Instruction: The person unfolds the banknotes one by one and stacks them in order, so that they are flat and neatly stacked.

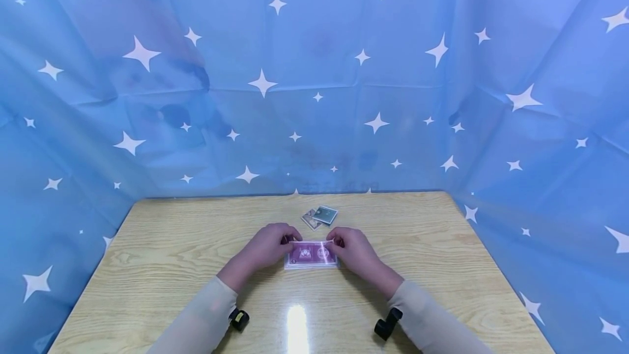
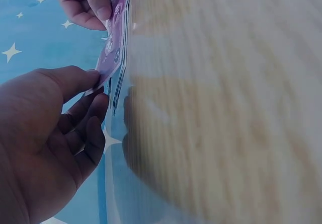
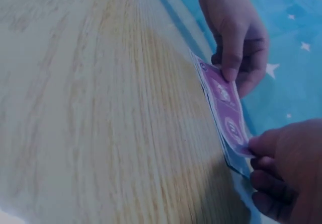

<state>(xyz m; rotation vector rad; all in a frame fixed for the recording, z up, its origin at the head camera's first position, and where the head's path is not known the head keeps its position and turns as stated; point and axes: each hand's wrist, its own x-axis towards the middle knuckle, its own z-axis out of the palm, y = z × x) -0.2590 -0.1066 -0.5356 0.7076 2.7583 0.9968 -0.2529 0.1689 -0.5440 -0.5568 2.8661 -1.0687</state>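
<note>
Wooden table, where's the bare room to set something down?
The wooden table is bare from the left hand to its left edge, and from the right hand to its right edge. Between the sleeves, nearer than the purple note, it's bare too. Crowded: the middle, where both hands pinch the note and two overlapping card-like pieces lie just beyond.

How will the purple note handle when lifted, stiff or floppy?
The purple note looks thin and curves near the right hand, so it is probably floppy and light. Edges of other sheets show beneath it, so those might slide or come along too.
</note>
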